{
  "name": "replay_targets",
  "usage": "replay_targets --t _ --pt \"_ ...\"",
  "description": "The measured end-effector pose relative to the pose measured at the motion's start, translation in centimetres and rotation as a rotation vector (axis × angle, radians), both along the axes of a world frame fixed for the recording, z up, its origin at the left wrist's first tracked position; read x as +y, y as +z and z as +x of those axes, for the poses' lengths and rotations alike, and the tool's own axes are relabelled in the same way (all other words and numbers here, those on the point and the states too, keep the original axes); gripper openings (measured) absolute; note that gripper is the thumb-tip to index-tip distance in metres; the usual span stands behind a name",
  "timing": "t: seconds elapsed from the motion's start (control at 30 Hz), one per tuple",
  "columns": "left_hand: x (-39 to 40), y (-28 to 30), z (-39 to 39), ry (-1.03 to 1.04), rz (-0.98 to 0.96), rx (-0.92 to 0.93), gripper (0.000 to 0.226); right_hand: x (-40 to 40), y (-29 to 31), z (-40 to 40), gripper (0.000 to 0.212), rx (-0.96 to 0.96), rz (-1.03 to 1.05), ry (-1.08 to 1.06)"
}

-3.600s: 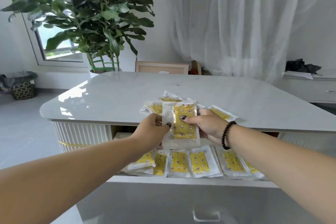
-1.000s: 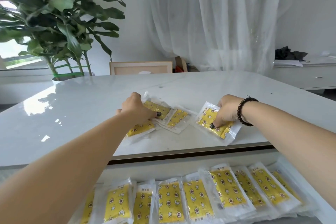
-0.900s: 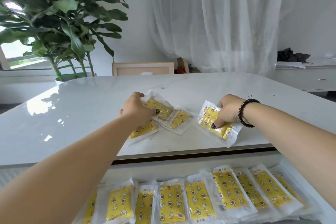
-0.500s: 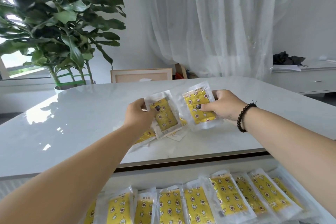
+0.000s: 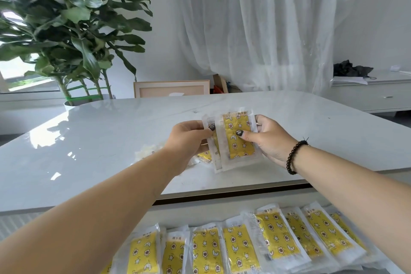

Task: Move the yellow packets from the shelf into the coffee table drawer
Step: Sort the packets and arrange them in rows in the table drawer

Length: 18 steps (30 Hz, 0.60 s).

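We've got two yellow packets [image 5: 239, 140] stacked upright above the tabletop [image 5: 89, 140] near its front edge, our right hand [image 5: 266, 138] pinching the front one, our left hand [image 5: 189, 138] gripping the one behind. More packets [image 5: 240, 249] fill the open drawer [image 5: 200, 209] below.

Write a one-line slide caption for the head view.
Left hand and right hand hold yellow packets above the white tabletop; more packets line the open drawer below.
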<state>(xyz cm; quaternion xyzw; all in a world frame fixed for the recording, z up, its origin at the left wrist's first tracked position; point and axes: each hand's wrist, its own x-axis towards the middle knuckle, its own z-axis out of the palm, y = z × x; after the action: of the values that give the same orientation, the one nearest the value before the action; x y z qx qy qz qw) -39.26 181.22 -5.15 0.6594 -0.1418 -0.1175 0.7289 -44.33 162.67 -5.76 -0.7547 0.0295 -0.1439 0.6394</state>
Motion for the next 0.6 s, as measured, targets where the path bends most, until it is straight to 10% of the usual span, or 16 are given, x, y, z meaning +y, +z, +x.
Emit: replay_targets --t 0.3,0.6 --pt "1.5 0.9 -0.1 -0.144 0.202 -0.055 0.021 0.3 -0.4 -0.7 0.013 -0.037 -0.124 -0.014" --pt "6.5 2.5 1.9 -0.183 1.17 -0.508 0.058 -1.3 -1.4 -1.1 0.024 -0.14 -0.522 -0.37"
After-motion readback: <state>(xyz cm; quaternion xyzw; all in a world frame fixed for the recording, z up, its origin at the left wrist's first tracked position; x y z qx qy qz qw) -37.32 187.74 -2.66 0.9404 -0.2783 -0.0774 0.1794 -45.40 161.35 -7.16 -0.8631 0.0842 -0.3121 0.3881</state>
